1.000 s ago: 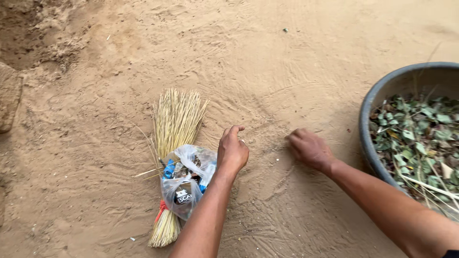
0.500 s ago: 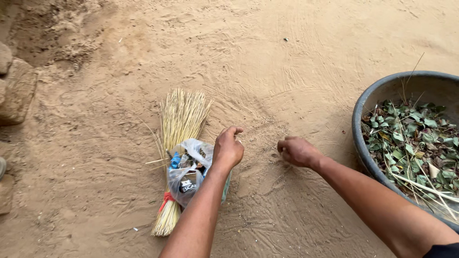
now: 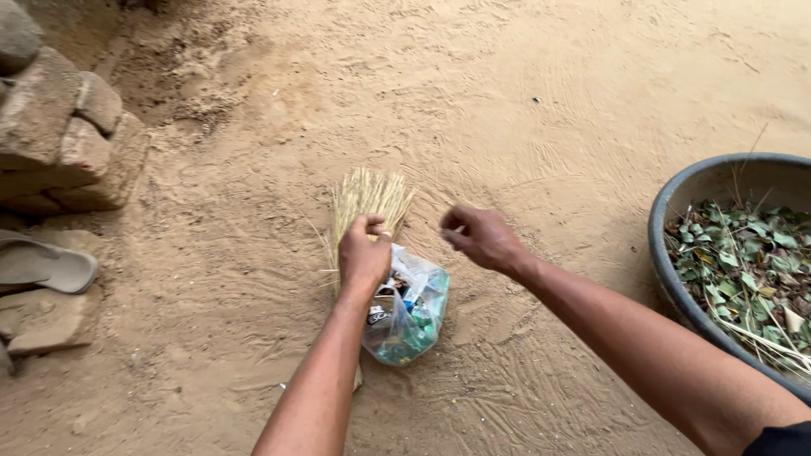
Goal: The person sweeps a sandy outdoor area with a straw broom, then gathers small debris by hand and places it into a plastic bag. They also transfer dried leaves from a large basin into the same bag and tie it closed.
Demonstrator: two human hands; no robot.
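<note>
The left hand (image 3: 365,253) pinches the bag (image 3: 410,317) (thin, crinkly, light) above the broom (image 3: 367,196); the right hand (image 3: 481,238), at three o'clock, hovers loosely curled, holding nothing.

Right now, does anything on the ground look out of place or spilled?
Nothing looks spilled. The leaves stay inside the basin. The only oddity is a clear plastic bag of scraps bunched around the straw broom, under the left hand.

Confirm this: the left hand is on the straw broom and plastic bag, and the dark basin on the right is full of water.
Not quite. The head view shows the basin holds leaves and twigs, not water. The left hand is indeed on the broom and bag.
</note>
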